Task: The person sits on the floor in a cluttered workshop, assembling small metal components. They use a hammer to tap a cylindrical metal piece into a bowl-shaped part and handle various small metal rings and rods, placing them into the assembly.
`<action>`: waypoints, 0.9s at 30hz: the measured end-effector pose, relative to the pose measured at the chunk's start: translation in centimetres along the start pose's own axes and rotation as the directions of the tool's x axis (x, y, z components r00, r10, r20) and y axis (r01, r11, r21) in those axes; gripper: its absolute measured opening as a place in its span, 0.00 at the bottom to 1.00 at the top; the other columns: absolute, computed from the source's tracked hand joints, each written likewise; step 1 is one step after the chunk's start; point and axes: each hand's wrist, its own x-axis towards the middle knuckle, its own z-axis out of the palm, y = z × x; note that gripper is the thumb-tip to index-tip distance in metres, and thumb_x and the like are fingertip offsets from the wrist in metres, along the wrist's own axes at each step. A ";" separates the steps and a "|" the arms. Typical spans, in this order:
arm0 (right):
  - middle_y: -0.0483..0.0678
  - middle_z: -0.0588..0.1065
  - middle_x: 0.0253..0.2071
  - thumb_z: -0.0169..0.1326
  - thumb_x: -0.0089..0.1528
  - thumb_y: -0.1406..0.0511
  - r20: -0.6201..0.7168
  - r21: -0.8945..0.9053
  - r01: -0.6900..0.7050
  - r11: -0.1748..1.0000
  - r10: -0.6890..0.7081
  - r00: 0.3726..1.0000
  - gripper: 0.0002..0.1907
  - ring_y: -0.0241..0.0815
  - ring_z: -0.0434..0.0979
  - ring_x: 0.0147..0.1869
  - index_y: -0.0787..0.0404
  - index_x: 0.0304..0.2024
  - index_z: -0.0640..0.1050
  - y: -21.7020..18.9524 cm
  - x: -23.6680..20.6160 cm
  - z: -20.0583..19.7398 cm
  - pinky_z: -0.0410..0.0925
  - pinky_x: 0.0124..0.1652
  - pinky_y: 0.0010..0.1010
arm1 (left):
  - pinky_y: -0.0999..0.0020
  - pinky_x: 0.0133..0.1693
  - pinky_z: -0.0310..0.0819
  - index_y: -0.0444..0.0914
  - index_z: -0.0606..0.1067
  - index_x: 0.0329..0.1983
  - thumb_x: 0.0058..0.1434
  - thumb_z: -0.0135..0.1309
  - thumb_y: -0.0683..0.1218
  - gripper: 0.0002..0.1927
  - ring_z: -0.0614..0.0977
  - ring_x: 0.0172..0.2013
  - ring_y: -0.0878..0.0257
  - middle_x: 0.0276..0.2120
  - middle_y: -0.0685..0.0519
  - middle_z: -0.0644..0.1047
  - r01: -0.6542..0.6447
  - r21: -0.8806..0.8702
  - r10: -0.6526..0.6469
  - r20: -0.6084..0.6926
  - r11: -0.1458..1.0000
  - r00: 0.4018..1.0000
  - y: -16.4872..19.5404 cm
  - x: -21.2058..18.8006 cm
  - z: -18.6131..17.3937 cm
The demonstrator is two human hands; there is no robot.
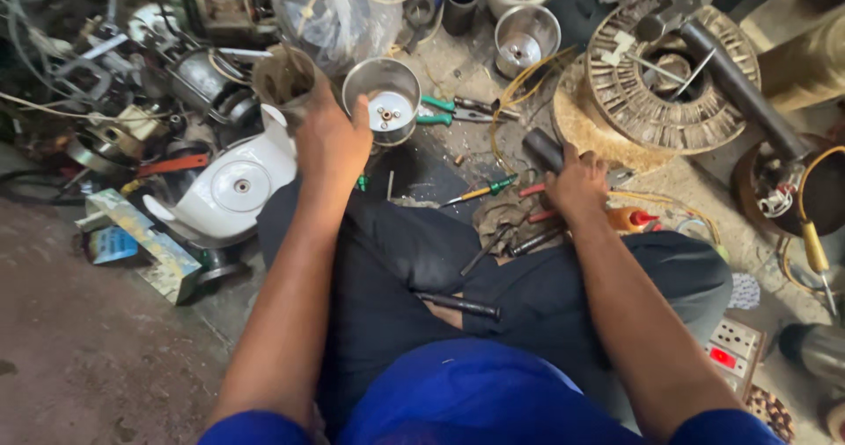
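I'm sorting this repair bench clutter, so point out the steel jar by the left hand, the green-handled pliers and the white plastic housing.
steel jar (385, 103): head view, on its inner base.
green-handled pliers (440, 110): head view, on a green grip.
white plastic housing (236, 188): head view, on its round top face.

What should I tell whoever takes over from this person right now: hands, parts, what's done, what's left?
Left hand: gripping a dirty cup-shaped part, raised over the clutter.
Right hand: closed on a dark handle down on the floor.
Parts: steel jar just right of the left hand; white housing to its left; green pliers and a green screwdriver between the hands; black tool on the lap.
Done: housing and jar lie apart.
Left: nothing looks reassembled; whether the cup part is finished cannot be told.
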 end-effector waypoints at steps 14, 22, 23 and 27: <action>0.63 0.70 0.60 0.57 0.68 0.68 -0.355 0.909 0.402 0.107 -0.304 0.884 0.25 0.51 0.69 0.61 0.74 0.64 0.67 -9.4 -7.8 -6.3 0.64 0.57 0.38 | 0.58 0.59 0.75 0.34 0.65 0.70 0.61 0.50 0.35 0.31 0.74 0.65 0.39 0.67 0.33 0.69 -0.449 -0.448 0.446 -0.120 0.773 0.887 8.4 -11.2 -2.0; 0.53 0.79 0.44 0.50 0.75 0.53 0.032 0.372 -0.712 -0.595 -0.759 0.650 0.21 0.42 0.80 0.38 0.64 0.59 0.77 -5.5 -10.1 -4.1 0.70 0.33 0.26 | 0.53 0.53 0.73 0.35 0.70 0.60 0.65 0.58 0.43 0.21 0.78 0.53 0.45 0.56 0.43 0.73 -0.596 -0.447 0.538 -0.265 0.667 0.800 11.1 -13.8 -5.6; 0.54 0.80 0.44 0.50 0.76 0.52 -0.032 0.353 -0.743 -0.569 -0.801 0.598 0.23 0.42 0.81 0.39 0.64 0.59 0.76 -5.4 -10.3 -4.0 0.71 0.35 0.27 | 0.55 0.54 0.73 0.36 0.71 0.59 0.67 0.58 0.43 0.19 0.78 0.53 0.47 0.55 0.44 0.74 -0.580 -0.492 0.539 -0.241 0.649 0.807 11.1 -13.4 -5.9; 0.54 0.81 0.46 0.51 0.69 0.48 0.159 0.341 -0.782 -0.522 -0.788 0.595 0.27 0.44 0.84 0.44 0.62 0.58 0.76 -6.2 -11.1 -4.7 0.76 0.39 0.33 | 0.61 0.50 0.76 0.40 0.78 0.53 0.69 0.58 0.42 0.10 0.78 0.49 0.53 0.49 0.49 0.75 -0.598 -0.535 0.622 -0.162 0.597 0.766 12.1 -12.3 -7.2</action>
